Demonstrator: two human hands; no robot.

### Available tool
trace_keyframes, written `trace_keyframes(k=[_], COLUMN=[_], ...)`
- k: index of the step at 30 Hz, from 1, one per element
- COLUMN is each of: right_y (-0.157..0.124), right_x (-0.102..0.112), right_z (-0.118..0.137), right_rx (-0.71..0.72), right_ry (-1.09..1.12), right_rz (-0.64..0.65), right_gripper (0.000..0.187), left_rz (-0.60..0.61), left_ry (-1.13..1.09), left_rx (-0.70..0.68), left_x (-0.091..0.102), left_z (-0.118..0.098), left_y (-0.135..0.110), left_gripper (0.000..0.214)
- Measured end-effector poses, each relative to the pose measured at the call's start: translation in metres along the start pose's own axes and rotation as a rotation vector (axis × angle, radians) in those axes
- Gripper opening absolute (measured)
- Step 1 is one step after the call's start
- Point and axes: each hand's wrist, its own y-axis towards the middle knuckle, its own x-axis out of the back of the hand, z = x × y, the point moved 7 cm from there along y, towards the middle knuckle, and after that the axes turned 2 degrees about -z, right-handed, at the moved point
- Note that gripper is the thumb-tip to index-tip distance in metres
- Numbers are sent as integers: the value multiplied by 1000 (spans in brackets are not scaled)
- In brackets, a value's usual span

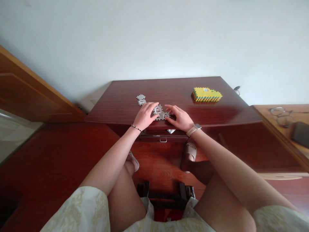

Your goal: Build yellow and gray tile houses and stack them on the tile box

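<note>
Grey puzzle pieces (158, 109) with toothed edges and barred window cut-outs lie together near the table's front edge. My left hand (145, 115) rests at their left side, index finger by the top edge and thumb low over a piece. To the right, my right hand (179, 118) has its thumb and index finger spread around the end of a windowed piece (165, 115). The fingers of both hands are apart; whether they press on the pieces, I cannot tell. Beyond my left hand sit a toothed grey piece (141, 96) and a small windowed piece (141, 102).
A stack of yellow, toothed foam sheets (207, 94) stands on the dark red table (125, 90) at the right. Below the front edge is a drawer with a metal handle (163, 140). Glasses (281, 116) and a dark object (301, 133) lie on a wooden surface at the far right.
</note>
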Motion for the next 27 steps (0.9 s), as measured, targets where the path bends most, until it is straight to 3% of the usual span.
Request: trace_keyframes(k=[3, 12, 21, 27], right_y=[1, 2, 3, 3], right_x=[1, 7, 5, 6], right_z=[-4, -13, -16, -15], right_rx=[-10, -64, -13, -40], right_ry=[64, 212, 218, 177], right_rz=[2, 22, 10, 21], right_gripper=[62, 44, 54, 54], left_rz=[5, 10, -35, -4], left_ry=[-28, -77, -80, -131], left_rx=[-45, -127, -149, -103], left_x=[-3, -11, -15, -19], left_z=[-8, -26, -30, -29], left_y=[-1, -2, 1, 2], left_gripper=[56, 62, 61, 58])
